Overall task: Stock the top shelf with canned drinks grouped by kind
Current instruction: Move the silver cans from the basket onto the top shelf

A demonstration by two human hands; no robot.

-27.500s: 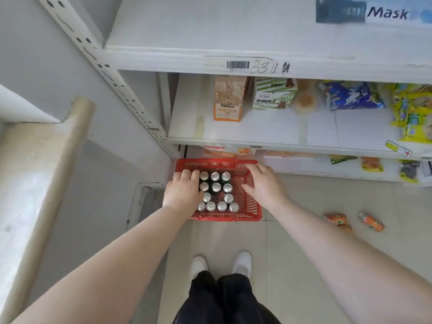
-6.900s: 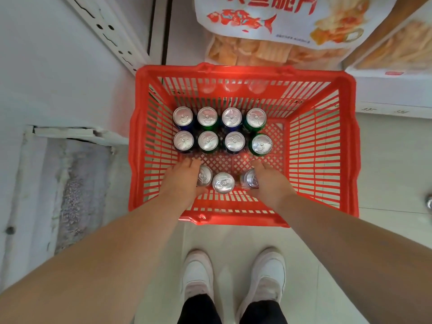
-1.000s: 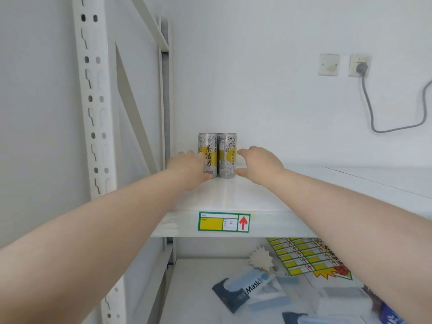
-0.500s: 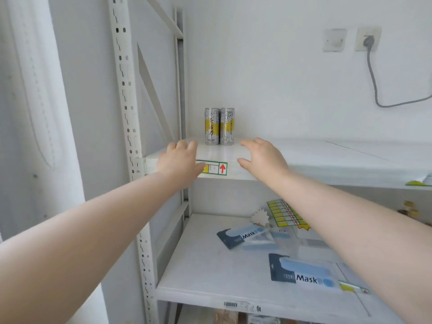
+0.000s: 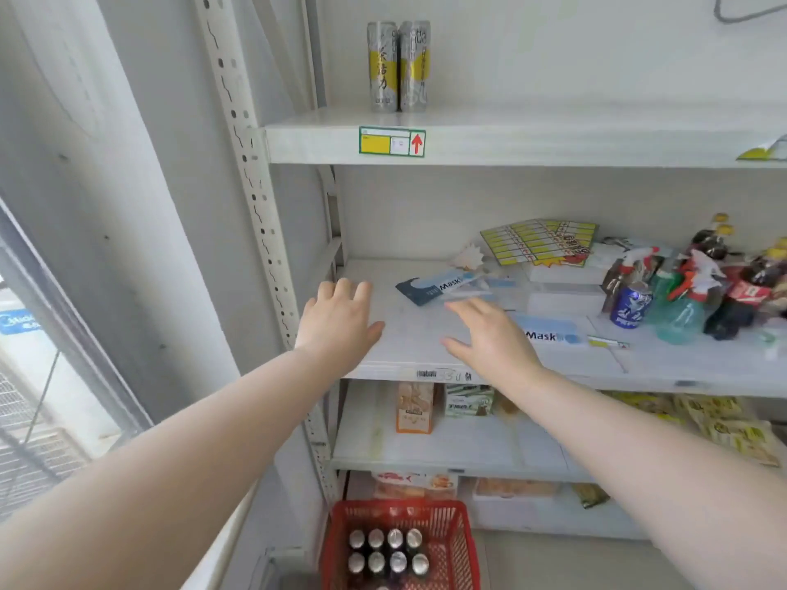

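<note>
White steel shelving [image 5: 251, 185] stood against a pale wall, with a window to its left. On the top shelf [image 5: 553, 136], near its left end, two silver-and-yellow cans [image 5: 382, 66] stood upright, side by side and touching, directly above a green-bordered price label [image 5: 392, 141] on the shelf's front edge. Both my hands were held out before the second shelf [image 5: 409, 338], palms down. My left hand [image 5: 338, 323] was flat, fingers straight and close together, holding nothing. My right hand [image 5: 494, 338] was likewise flat and empty, thumb out to the side. Whether either palm touched the shelf, I could not tell. Mask packets [image 5: 438, 286] lay on that shelf just beyond my right hand, and a cluster of bottles [image 5: 715, 283] with a blue can [image 5: 630, 304] stood further right. On the floor below, a red basket [image 5: 462, 542] held basket cans [image 5: 395, 538], upright in rows of four; their kinds could not be read from above.
</note>
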